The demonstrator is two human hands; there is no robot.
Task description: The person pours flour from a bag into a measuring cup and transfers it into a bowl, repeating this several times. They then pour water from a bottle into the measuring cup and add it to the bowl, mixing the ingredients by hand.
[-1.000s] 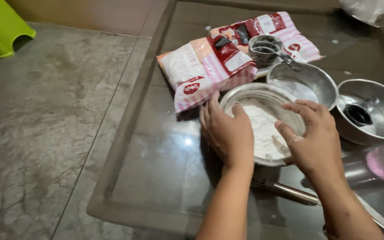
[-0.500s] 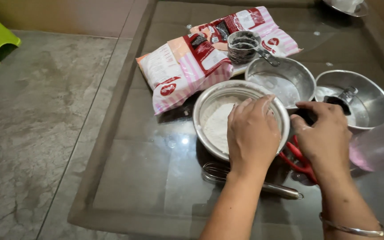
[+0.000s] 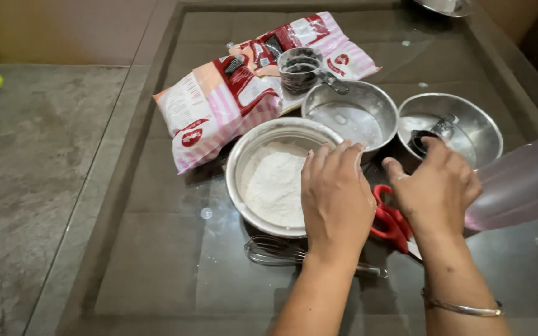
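Observation:
A steel bowl (image 3: 239, 163) of white flour (image 3: 272, 183) sits in the middle of a dark glass table (image 3: 157, 261). My left hand (image 3: 337, 196) lies palm down on that bowl's right rim, fingers together. My right hand (image 3: 436, 190) hovers over red-handled scissors (image 3: 386, 223), its fingertips at the near rim of a second steel bowl (image 3: 474, 127) that holds a black measuring cup (image 3: 420, 140). The fingers curl away from me, so what they touch is hidden. A wire whisk (image 3: 275, 250) lies just in front of the flour bowl.
A pink and white flour bag (image 3: 219, 106) lies behind the bowls with a small metal cup (image 3: 299, 67) on it. A third, flour-dusted steel bowl (image 3: 351, 118) stands between them. A pink translucent container (image 3: 521, 183) juts in at right. Stone floor (image 3: 32, 186) lies left.
Both hands slid right, off the flour bowl. My left hand went from the bowl's left side to its right rim. My right hand went to the scissors and the far right bowl.

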